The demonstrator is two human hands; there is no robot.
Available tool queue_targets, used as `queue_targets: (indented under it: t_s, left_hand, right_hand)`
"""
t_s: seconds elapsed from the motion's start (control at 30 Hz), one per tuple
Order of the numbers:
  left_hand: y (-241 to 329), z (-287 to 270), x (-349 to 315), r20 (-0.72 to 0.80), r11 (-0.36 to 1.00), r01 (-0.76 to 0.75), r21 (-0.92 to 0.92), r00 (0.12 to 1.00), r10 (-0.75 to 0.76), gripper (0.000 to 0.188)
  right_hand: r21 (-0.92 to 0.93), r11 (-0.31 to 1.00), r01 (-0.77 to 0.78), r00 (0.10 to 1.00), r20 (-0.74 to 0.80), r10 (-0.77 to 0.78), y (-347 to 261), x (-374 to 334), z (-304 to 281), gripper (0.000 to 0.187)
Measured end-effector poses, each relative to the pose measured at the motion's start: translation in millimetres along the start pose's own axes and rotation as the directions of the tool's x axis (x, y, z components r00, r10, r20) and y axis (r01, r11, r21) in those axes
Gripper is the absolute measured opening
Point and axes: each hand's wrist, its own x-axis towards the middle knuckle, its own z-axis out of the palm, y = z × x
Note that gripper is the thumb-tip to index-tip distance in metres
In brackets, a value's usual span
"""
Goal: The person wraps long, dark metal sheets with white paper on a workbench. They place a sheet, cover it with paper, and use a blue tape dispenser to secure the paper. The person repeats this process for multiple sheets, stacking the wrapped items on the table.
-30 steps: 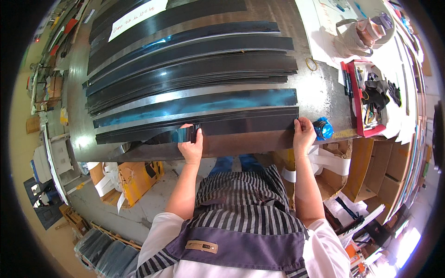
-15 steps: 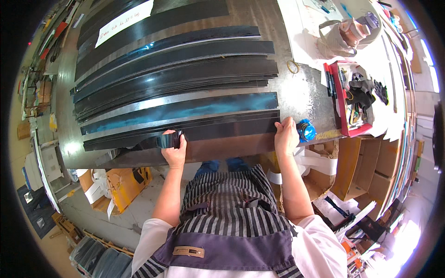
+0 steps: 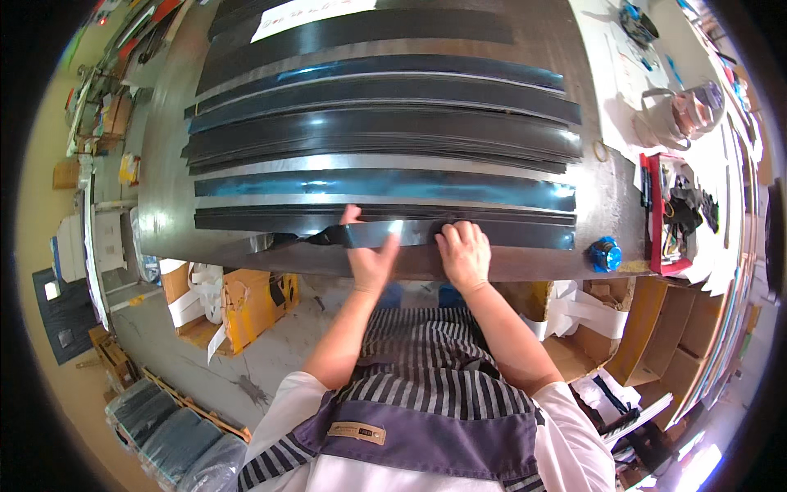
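Observation:
Along the near edge of the metal-topped table lies a stack of long dark flat strips [image 3: 525, 235]. A glossy, dark film strip [image 3: 414, 233] stretches across the top of the stack, its crumpled left part [image 3: 283, 240] hanging past the stack's near edge. My left hand [image 3: 373, 261], slightly blurred, is closed round this film, with a finger showing behind it. Just to its right, my right hand [image 3: 466, 256] has its fingers curled down at the film's right part, over the stack. The right fingertips partly hide where film and stack meet.
Beyond lie a blue-sheened strip [image 3: 393, 189], more stacked dark strips [image 3: 377, 135] and a paper sheet [image 3: 316, 15]. At right are a blue roundish object [image 3: 605, 255], a red-edged box of tools [image 3: 668, 261] and a cloth bag [image 3: 668, 119]. Cardboard boxes [image 3: 261, 307] stand below the table edge.
My right hand has come left from the stack's right end to beside my left hand. The film now spans between both hands. The whole view has shifted, with the table appearing further right.

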Motion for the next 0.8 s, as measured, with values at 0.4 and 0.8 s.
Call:
queue_targets:
  t_s: [0.4, 0.8]
  left_hand:
    - [-144, -215, 82, -0.32, 0.971, 0.236, -0.046, 0.917, -0.239, 0.102]
    - [-131, -213, 81, -0.341, 0.962, 0.262, 0.079, 0.914, -0.221, 0.099]
  right_hand:
    - [-0.171, 0.985, 0.013, 1.0, 0.017, -0.01, -5, -2, 5, 0.018]
    - [-0.256, 0.967, -0.003, 0.999, 0.045, 0.015, -6, -5, 10, 0.016]
